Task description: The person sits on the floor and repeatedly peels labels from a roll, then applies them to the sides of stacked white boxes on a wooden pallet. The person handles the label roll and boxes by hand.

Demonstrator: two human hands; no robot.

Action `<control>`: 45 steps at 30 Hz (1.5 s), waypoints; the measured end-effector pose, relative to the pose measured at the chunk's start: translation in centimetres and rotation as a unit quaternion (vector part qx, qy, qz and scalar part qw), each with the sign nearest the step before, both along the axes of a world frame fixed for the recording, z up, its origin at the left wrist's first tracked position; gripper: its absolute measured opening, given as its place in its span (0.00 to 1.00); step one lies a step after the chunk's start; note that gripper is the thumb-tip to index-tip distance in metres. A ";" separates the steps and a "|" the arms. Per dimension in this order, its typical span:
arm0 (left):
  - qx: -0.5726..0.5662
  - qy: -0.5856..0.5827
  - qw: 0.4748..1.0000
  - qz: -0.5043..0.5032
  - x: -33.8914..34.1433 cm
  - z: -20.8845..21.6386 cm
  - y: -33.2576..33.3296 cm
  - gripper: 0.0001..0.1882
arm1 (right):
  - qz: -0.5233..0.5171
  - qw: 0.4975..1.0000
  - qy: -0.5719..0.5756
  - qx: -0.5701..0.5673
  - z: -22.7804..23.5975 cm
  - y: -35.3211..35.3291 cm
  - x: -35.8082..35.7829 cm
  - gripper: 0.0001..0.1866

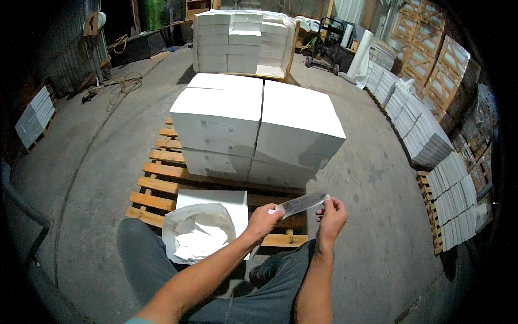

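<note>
Between my two hands stretches a narrow, translucent strip with dark print (303,204), perhaps a label. My left hand (264,221) is closed on its left end, where a small white bit shows by the thumb. The fingertips of my right hand (331,218) pinch the right end. Left of my left forearm, between my knees, stands an open white bag or bin (168,229) full of crumpled white paper pieces (200,233). Behind it lies a flat white carton or sheet (216,196).
Large white cartons (216,127) stand stacked on a wooden pallet (162,170) ahead of me. Another stack of white boxes (243,46) is behind them. Along the right side are rows of white bundles (421,129); a hand truck (326,46) stands at the back. A cable (123,86) lies far left.
</note>
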State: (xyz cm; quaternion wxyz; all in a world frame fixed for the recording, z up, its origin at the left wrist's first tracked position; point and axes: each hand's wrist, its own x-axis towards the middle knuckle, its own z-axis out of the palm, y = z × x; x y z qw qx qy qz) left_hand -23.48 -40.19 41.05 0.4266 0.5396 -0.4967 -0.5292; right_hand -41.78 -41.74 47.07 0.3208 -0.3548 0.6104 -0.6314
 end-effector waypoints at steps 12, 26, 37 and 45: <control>0.070 -0.113 0.991 0.032 -3.0 -7.2 -11.4 0.14 | 0.013 0.970 -0.151 0.188 -9.1 -11.5 -4.1 0.07; 0.031 -0.422 0.905 -0.051 -0.6 -16.6 -23.6 0.15 | -0.082 0.948 -0.254 0.175 -26.6 -20.8 -1.6 0.10; 0.083 -0.318 0.944 0.016 0.6 -20.7 -30.5 0.22 | -0.031 0.932 -0.337 0.129 -28.1 -27.3 0.0 0.13; 0.003 -0.369 0.927 0.058 1.5 -21.5 -30.5 0.22 | 0.020 0.945 -0.303 0.119 -28.3 -27.9 1.2 0.21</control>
